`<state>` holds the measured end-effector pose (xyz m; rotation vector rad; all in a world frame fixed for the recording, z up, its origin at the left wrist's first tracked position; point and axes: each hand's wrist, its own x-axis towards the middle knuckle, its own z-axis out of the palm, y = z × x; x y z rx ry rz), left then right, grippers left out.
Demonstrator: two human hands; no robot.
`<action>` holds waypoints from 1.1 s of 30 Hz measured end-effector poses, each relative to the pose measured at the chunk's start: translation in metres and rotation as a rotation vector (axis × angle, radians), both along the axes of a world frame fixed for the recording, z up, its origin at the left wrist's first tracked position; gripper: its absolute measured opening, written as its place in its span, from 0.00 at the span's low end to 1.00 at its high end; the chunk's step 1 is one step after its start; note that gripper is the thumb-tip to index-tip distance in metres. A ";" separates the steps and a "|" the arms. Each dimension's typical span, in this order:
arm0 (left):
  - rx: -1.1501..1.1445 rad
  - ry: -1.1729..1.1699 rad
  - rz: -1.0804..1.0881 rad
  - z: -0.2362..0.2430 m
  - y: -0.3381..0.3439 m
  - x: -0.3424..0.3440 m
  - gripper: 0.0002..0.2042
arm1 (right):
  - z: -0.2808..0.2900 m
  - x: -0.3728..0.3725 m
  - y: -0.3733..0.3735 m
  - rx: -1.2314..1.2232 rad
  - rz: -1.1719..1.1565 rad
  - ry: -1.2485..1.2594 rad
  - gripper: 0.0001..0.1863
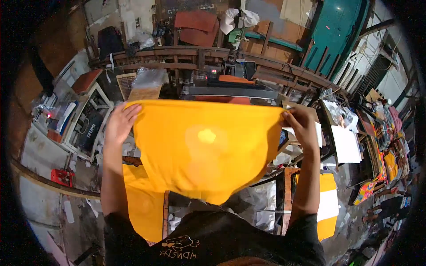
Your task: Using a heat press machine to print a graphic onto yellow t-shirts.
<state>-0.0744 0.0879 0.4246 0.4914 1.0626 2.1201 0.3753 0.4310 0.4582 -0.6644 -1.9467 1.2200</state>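
Observation:
A bright yellow piece of cloth (204,164) is stretched across in front of me, its top edge nearly straight and its lower part hanging loose toward my body. At its upper left corner my left hand (120,123) grips the edge, fingers over the front. My right hand (302,124) pinches the opposite corner between thumb and fingers. A pale, bright patch shows in the middle of the cloth. Below my left forearm lies another yellow cloth (144,201) on a wooden surface. Beyond my right forearm is more yellow cloth (327,181), partly covered by a white sheet (327,205).
A dark machine bar (230,92) runs behind the cloth. At the left stands a white-framed table (91,95); a red object (62,177) lies on the floor. White sheets (346,144) rest on the right, near piled colourful fabrics (390,155). A person (390,208) is at far right.

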 end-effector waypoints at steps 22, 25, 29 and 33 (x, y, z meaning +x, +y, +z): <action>-0.562 -0.026 -0.030 -0.303 0.149 -0.066 0.13 | -0.309 -0.110 0.113 0.350 -0.233 -0.196 0.08; -0.586 -0.006 -0.045 -0.323 0.146 -0.075 0.15 | -0.333 -0.117 0.120 0.229 -0.243 -0.365 0.09; -0.612 -0.040 -0.009 -0.305 0.141 -0.059 0.13 | -0.329 -0.104 0.108 0.094 -0.253 -0.132 0.09; -0.660 0.029 -0.023 -0.290 0.126 -0.041 0.11 | -0.328 -0.082 0.106 0.332 -0.231 -0.205 0.10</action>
